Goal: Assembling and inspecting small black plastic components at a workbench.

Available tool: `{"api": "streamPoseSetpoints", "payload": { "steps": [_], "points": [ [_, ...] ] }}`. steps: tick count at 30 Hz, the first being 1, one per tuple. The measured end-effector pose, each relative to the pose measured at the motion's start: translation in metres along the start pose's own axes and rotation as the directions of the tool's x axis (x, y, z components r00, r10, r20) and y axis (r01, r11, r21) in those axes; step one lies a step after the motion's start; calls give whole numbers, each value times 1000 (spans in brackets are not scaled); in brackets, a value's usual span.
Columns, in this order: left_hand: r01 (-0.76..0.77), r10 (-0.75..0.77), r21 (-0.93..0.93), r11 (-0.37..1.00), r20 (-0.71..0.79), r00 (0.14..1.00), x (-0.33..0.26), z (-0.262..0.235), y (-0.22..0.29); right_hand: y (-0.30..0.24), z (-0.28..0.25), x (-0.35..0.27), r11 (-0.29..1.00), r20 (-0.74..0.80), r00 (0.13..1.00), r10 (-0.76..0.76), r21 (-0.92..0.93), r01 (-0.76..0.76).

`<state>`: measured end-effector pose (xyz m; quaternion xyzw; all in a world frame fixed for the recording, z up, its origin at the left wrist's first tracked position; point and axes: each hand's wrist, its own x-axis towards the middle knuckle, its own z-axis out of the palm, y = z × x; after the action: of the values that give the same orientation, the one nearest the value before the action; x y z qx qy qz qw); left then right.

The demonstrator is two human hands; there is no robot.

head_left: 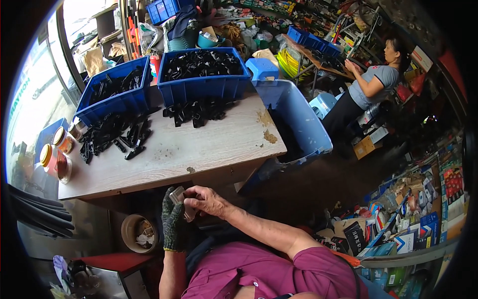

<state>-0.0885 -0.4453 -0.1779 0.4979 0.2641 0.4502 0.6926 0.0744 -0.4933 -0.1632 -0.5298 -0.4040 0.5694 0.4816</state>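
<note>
Just below the table's front edge, my left hand (pixel 174 222), in a dark knitted glove, is closed round a small silvery metal block (pixel 177 195). My bare right hand (pixel 208 201) comes in from the right and meets it, fingers bent and pinched against the block's side. Whatever sits between those fingertips is too small and too hidden to name. On the pale table (pixel 199 149) beyond lie two loose heaps of black parts, a left heap (pixel 117 135) and a smaller right heap (pixel 198 110).
Two blue crates, a left crate (pixel 84 113) and a right crate (pixel 204 89), hold more black parts. Jars (pixel 49 155) stand at the table's left end. A large blue bin (pixel 311 124) adjoins its right side. A waste bucket (pixel 130 234) is below. Another person (pixel 371 82) works at the back right.
</note>
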Motion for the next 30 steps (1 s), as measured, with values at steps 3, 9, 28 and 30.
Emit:
{"api": "streamPoseSetpoints", "payload": {
  "steps": [3,9,28,30],
  "points": [
    [129,-129,0,992,-64,990,2,-8,-6,3,0,-3,998,53,999,-1,68,-2],
    [143,-141,21,989,-100,985,1,-4,-5,18,8,0,1000,58,998,-16,24,14],
    [320,-325,57,946,122,938,-9,-27,9,-27,-40,-6,983,-113,977,182,-18,-185],
    [373,-369,-3,928,141,919,-11,-21,12,-38,-44,-1,978,-143,969,200,-29,-206]
  ]
}}
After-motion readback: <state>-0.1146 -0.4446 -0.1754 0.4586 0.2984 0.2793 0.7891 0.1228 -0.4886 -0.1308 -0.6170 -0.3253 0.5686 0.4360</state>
